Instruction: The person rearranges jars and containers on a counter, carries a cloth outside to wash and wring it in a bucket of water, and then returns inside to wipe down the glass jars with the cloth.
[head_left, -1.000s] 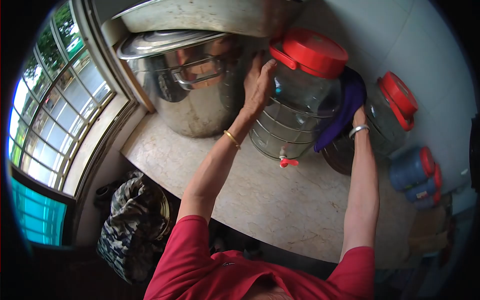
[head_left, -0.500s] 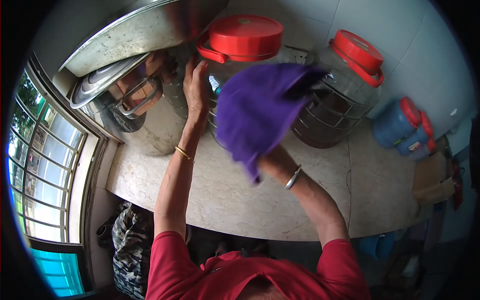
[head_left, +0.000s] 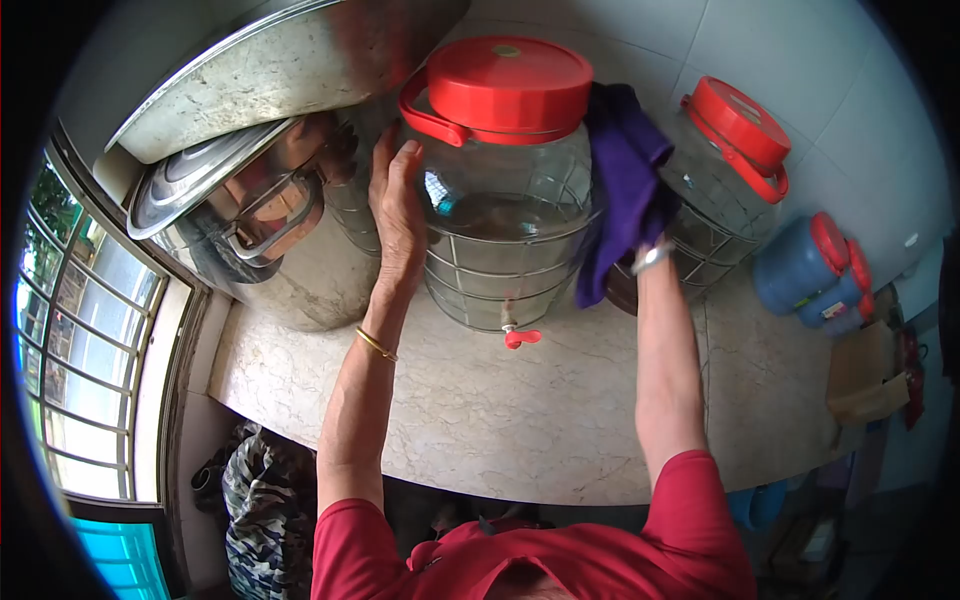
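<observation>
A large glass jar (head_left: 500, 215) with a red lid (head_left: 510, 85), a wire cage and a red tap (head_left: 521, 339) near its base stands upright before me. My left hand (head_left: 399, 205) lies against its left side, fingers stretched upward and thumb apart, holding nothing. At the jar's right side, my right hand (head_left: 655, 238) holds a bunched purple cloth (head_left: 622, 165) against the glass. The cloth hides most of that hand's fingers. A second caged jar (head_left: 735, 155), also red-lidded and partly behind the cloth, stands to the right.
A big metal pot (head_left: 330, 265) with a tilted lid and a wide metal basin (head_left: 260, 75) crowd the left, beside a barred window (head_left: 95, 340). Blue containers (head_left: 800, 260) and a cardboard box (head_left: 865, 370) sit right on the marble-patterned counter (head_left: 500, 420).
My right hand has carried the purple cloth from across the jar's front to its right side, uncovering the glass and tap. My left hand stays at the jar's left side.
</observation>
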